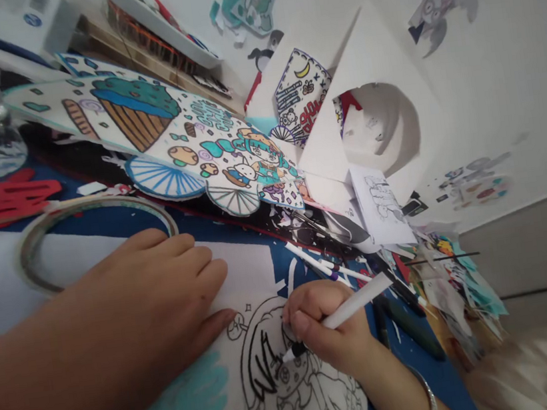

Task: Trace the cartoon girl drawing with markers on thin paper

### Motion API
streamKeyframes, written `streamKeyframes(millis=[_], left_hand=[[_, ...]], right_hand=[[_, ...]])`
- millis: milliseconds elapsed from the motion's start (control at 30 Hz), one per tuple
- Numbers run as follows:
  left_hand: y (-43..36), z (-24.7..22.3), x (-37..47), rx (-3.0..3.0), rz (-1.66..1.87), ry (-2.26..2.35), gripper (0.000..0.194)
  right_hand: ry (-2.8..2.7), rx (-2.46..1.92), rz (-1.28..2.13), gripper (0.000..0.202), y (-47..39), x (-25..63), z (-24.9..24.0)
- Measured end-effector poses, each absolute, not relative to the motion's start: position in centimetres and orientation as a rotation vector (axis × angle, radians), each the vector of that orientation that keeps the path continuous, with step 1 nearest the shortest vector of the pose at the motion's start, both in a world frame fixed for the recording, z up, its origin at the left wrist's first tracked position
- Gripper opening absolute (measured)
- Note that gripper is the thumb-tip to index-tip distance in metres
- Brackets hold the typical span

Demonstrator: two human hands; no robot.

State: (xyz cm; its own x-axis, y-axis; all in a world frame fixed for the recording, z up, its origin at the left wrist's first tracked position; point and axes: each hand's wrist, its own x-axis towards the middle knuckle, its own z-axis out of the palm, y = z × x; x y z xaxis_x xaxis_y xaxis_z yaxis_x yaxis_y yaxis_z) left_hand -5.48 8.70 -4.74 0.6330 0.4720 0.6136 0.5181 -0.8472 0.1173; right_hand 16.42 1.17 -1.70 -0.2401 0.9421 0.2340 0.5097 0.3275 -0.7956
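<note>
A line drawing of a long-haired cartoon figure [323, 393] lies at the bottom centre, with thick black strokes on its hair and a turquoise coloured area at its left. My right hand [327, 325], with a bracelet on its wrist, is closed round a white marker [359, 300]. The marker's dark tip end is at the figure's face, beside the black strokes. My left hand [166, 306] rests on the left part of the sheet, its fingers bent together and the thumb tip near a small drawn mushroom [236, 327]. What lies under its palm is hidden.
A tape roll [28, 254] lies beyond my left hand. Red scissors [5, 196] are at the far left. Coloured cut-outs [194, 135] lean across the back. Several pens [311, 259] and paper scraps lie behind my right hand. Part of a person [540, 358] shows at lower right.
</note>
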Motion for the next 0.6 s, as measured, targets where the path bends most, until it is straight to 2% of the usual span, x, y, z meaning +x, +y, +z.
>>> streamKeyframes(millis=[600], left_hand=[[8.72,-4.83,-5.37,-2.761,-1.004,-0.816,0.029]], right_hand=[[-1.903,-1.221,0.746,0.044,1.33,16.71,-1.42]])
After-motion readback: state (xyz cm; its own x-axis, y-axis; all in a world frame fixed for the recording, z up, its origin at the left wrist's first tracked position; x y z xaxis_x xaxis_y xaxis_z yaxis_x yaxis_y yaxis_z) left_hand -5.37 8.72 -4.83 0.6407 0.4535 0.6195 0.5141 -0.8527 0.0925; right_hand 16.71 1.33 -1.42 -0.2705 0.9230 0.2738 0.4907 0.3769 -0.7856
